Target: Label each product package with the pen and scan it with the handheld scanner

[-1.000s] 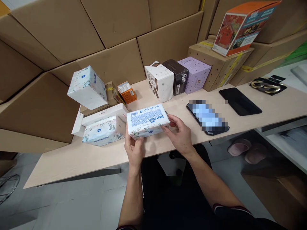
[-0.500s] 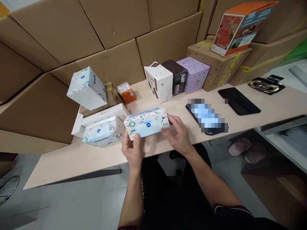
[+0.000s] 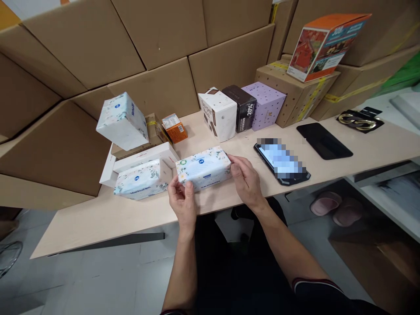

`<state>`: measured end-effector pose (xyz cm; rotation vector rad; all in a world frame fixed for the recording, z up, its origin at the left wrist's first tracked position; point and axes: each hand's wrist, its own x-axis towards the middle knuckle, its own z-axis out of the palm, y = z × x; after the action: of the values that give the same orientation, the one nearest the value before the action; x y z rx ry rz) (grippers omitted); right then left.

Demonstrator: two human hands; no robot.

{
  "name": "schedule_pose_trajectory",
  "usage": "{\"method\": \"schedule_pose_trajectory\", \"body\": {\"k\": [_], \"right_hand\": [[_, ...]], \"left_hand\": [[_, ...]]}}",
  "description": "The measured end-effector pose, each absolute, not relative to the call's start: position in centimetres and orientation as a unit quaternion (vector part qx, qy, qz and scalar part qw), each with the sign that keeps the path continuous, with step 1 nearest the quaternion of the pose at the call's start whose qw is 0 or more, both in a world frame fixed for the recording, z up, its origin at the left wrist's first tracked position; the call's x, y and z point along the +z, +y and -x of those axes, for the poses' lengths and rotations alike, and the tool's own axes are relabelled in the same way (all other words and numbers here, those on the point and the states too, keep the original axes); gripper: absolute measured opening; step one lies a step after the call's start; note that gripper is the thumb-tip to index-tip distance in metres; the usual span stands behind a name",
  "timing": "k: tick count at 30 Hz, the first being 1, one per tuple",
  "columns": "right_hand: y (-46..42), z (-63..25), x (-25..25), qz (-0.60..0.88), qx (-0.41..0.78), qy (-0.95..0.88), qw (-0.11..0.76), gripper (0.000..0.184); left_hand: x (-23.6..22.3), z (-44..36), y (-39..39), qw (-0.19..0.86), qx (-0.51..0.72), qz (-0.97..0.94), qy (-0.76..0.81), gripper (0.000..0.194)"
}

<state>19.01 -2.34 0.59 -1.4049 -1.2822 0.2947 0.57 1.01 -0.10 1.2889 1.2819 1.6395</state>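
Between my two hands is a floral tissue pack (image 3: 204, 168), white and pale blue with a blue logo on its upper face. My left hand (image 3: 183, 202) grips its left end, thumb on the near side. At the right end my right hand (image 3: 246, 183) closes on it, fingers behind the corner. Just left, a second tissue pack (image 3: 141, 180) lies on the table (image 3: 157, 214). Another tissue pack (image 3: 122, 120) rests higher up, on a small cardboard box (image 3: 152, 127) above white flat boxes (image 3: 146, 157).
Along the back stand an orange box (image 3: 174, 128), a white box (image 3: 218, 116), a black box (image 3: 241, 109) and a lilac box (image 3: 264, 107). A phone with a lit, blurred screen (image 3: 281, 161) and a dark flat slab (image 3: 324, 141) lie to the right. Large cartons (image 3: 164, 87) wall the back.
The tissue pack in my hands has tipped, so the face with the logo now points more upward and lettering shows on the near side. Both hands still hold its ends.
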Motion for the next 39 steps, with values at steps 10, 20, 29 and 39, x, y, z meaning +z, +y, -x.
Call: {"method": "schedule_pose_trajectory", "body": {"k": [10, 20, 29, 39], "right_hand": [[-1.2, -20.9, 1.2, 0.778, 0.017, -0.583, 0.233, 0.022], [-0.6, -22.5, 1.0, 0.688, 0.13, -0.505, 0.505, 0.027], [-0.3, -19.6, 5.5, 0.465, 0.271, -0.43, 0.726, 0.023], [1.4, -17.5, 6.2, 0.491, 0.119, -0.637, 0.583, 0.027]], "left_hand": [[0.3, -0.9, -0.1, 0.192, 0.567, -0.648, 0.471, 0.044], [-0.1, -1.2, 0.1, 0.165, 0.501, -0.7, 0.481, 0.037], [-0.1, -1.3, 0.2, 0.152, 0.498, -0.712, 0.471, 0.039], [0.2, -1.3, 0.1, 0.133, 0.476, -0.719, 0.488, 0.034]]}}
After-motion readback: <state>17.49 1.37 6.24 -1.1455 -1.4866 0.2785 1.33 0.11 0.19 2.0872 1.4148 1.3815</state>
